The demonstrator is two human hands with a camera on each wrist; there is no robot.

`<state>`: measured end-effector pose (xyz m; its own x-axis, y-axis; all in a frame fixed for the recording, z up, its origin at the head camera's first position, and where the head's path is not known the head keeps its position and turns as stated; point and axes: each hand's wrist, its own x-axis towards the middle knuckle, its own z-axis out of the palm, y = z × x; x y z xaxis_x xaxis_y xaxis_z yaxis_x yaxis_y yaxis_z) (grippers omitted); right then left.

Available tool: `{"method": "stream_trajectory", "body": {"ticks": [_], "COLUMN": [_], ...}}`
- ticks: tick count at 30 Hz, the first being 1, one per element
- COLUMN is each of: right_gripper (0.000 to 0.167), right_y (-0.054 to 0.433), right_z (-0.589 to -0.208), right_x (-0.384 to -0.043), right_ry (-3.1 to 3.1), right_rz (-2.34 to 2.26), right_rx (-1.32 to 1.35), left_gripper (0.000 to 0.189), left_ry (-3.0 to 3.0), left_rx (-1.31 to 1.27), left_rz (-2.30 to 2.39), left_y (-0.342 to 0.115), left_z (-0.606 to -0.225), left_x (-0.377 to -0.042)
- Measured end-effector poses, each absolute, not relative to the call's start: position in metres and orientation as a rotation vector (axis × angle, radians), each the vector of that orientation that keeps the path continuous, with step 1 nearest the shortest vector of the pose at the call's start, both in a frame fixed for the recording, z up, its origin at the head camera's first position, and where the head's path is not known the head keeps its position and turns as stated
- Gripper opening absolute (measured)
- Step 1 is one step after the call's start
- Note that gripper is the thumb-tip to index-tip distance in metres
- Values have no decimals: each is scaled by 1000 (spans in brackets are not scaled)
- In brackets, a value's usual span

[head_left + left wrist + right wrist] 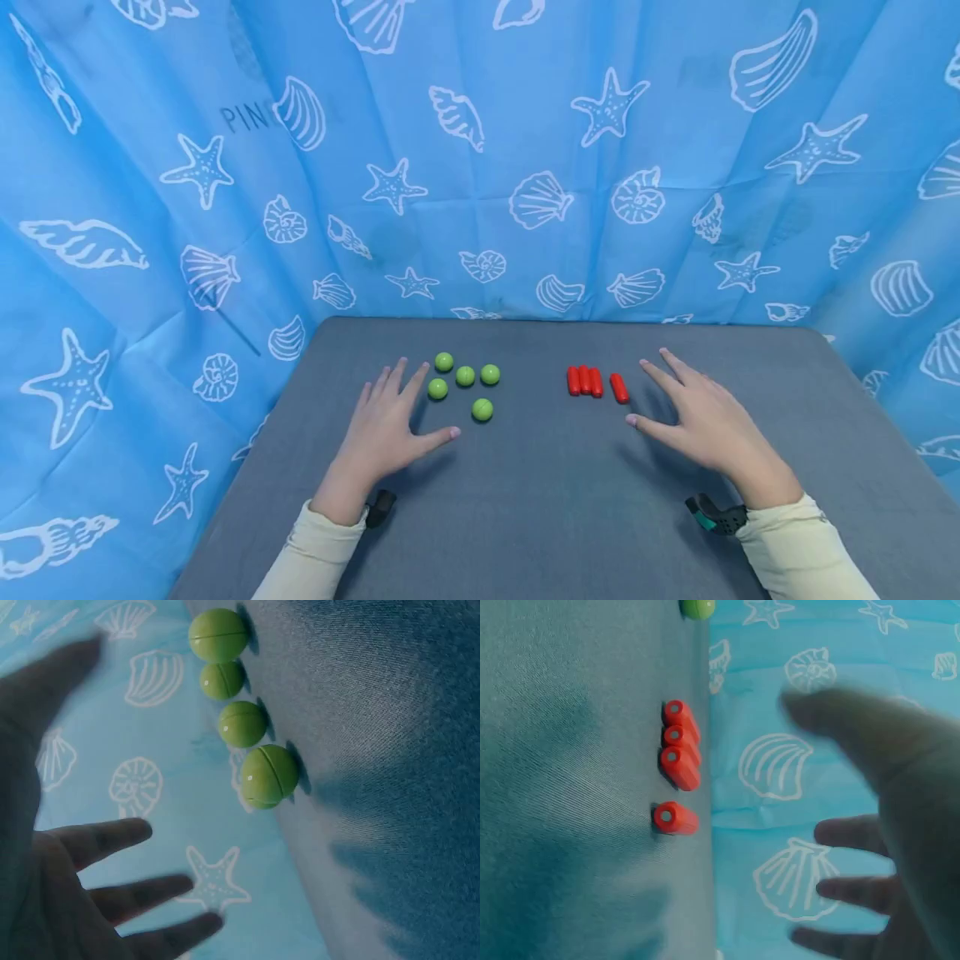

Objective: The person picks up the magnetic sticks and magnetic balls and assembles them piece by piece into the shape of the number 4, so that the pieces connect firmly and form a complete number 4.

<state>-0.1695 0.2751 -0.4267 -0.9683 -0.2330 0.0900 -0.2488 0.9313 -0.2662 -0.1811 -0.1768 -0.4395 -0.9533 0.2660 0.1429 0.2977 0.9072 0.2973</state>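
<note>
My left hand (382,429) hovers over the left part of the table with its fingers spread and nothing in it. Just beyond its thumb and fingertips lie several green balls (482,409), each with a seam line visible in the left wrist view. Over the right part, my right hand (701,417) is spread in the same way, also holding nothing. To the left of its fingertips are several short red cylinders (618,388); most lie side by side, and one sits a little apart. Their near ends show a pale round spot in the right wrist view.
The grey cloth-covered table (525,517) ends at a blue curtain (465,208) printed with white shells and starfish, which also hangs along both sides. Each wrist wears a dark strap, such as the band (716,515) at the right sleeve.
</note>
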Motion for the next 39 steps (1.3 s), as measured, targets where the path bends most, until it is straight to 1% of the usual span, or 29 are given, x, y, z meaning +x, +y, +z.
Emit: {"method": "stream_trajectory", "body": {"ticks": [5, 7, 10, 15, 21, 24, 28, 34, 39], "right_gripper": [60, 52, 45, 42, 42, 42, 45, 40, 41], "right_y": [275, 277, 280, 282, 276, 273, 272, 266, 263], "right_z": [-435, -441, -449, -463, -476, -478, -482, -490, -494], "right_x": [-174, -177, -184, -197, -212, -216, -222, -227, -224], "right_ry": [-2903, -2850, -2798, -2761, -2767, -2736, -2717, -2714, -2718], "right_rz": [679, 802, 952, 1077, 1136, 1186, 1246, 1306, 1323], "right_rx": [353, 340, 319, 240, 198, 138, 63, 49, 38], "left_gripper": [80, 74, 68, 64, 50, 49, 48, 43, 44], "left_ry": [-2875, -2882, -2895, -2861, -2728, -2677, -2626, -2571, -2577], "left_rx": [-504, -490, -451, -452, -429, -402, -378, -252, -226], "left_rz": [-631, -766, -1010, -1262, -1581, -1698, -1765, -1840, -1840], "left_y": [-175, -174, -171, -160, -147, -141, -136, -130, -125], "left_z": [-444, -447, -451, -456, -459, -460, -465, -483, -493], "left_x": [-180, -180, -182, -187, -194, -200, -207, -212, -211]}}
